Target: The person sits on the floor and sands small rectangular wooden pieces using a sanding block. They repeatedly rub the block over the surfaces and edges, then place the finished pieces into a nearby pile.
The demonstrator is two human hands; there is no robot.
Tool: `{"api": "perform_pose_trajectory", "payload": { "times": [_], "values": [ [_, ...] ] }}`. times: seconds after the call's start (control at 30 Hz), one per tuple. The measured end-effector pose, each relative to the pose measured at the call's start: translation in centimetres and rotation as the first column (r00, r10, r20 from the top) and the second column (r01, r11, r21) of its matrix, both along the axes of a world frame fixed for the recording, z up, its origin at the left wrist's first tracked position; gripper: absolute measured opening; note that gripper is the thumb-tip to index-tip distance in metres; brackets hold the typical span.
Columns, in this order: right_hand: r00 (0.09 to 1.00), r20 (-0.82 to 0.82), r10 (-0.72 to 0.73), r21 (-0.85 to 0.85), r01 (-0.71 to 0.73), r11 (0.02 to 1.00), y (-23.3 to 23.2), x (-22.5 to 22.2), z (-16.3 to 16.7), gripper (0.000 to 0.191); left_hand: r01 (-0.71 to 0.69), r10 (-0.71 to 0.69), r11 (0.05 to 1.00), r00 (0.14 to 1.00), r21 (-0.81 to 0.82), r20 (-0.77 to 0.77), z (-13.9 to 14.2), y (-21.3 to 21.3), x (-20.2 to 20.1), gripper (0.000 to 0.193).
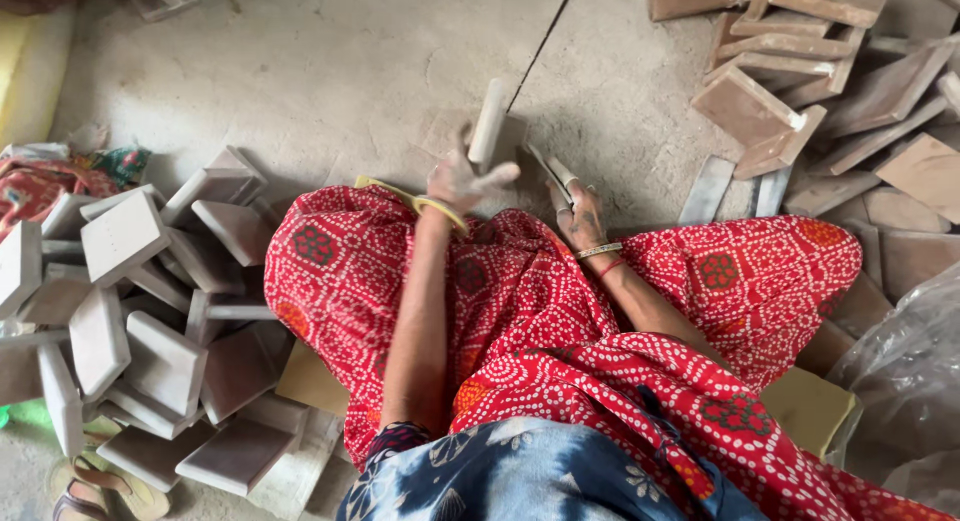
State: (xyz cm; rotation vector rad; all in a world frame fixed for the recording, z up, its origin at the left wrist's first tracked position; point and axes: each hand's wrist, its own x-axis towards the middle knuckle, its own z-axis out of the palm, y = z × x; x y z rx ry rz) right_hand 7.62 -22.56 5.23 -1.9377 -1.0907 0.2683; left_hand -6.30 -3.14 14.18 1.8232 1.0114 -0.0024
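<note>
Here, going left to right: a heap of pale grey square tiles (pixel 140 331) lies well off to the outer side of the left hand, tumbled on the concrete floor (pixel 330 71). The left hand (pixel 458 181), dusty and wearing a yellow bangle, is clenched around the lower end of a pale tile (pixel 489 124) held on edge, its long axis running nearly upright and tipped slightly away from the person. That tile stands just above the left hand's fingers and just beside the right hand, toward the inner side. The right hand (pixel 578 213), with a thin bracelet at the wrist, grasps a small flat scraping tool (pixel 553 169); I cannot tell exactly what kind. Its tip points up and inward toward the tile, close to its lower edge but seemingly not touching. Both hands rest above a lap covered in red dotted cloth (pixel 540 321). Beyond the right hand's outer side, a stack of brownish tiles (pixel 850 101) lies spread on the floor, with a clear plastic bag (pixel 900 381) nearer the person.
</note>
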Motion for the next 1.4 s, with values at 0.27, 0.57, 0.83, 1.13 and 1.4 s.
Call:
{"api": "perform_pose_trajectory", "payload": {
  "times": [0.27, 0.57, 0.83, 1.13, 1.4],
  "values": [
    [0.981, -0.182, -0.065, -0.041, 0.059, 0.997, -0.4, -0.4, 1.0, 0.035, -0.005, -0.016, 0.991, 0.988, 0.134, 0.154, -4.8, 5.2, 5.7, 0.079],
    [0.824, 0.509, 0.249, -0.297, -0.103, 0.949, 0.5, 0.1, -2.9, 0.061, -0.276, 0.426, 0.897, 0.745, -0.344, 0.514, -4.4, 1.1, 6.4, 0.064],
    [0.794, 0.397, 0.460, -0.631, -0.128, 0.765, 7.0, 0.2, 5.8, 0.078, -0.183, 0.211, 0.977, 0.808, -0.107, 0.550, -7.2, 2.4, 7.5, 0.080],
    [0.816, 0.322, 0.481, -0.517, -0.274, 0.811, 6.1, 0.6, 7.1, 0.070, -0.122, 0.256, 0.950, 0.830, -0.286, 0.495, -5.1, 2.7, 7.1, 0.082],
    [0.661, 0.186, 0.727, -0.804, -0.323, 0.499, 11.2, 4.8, 6.4, 0.057, -0.051, 0.165, 0.970, 0.855, -0.238, 0.491, -5.0, 3.3, 7.0, 0.076]
  ]
}}
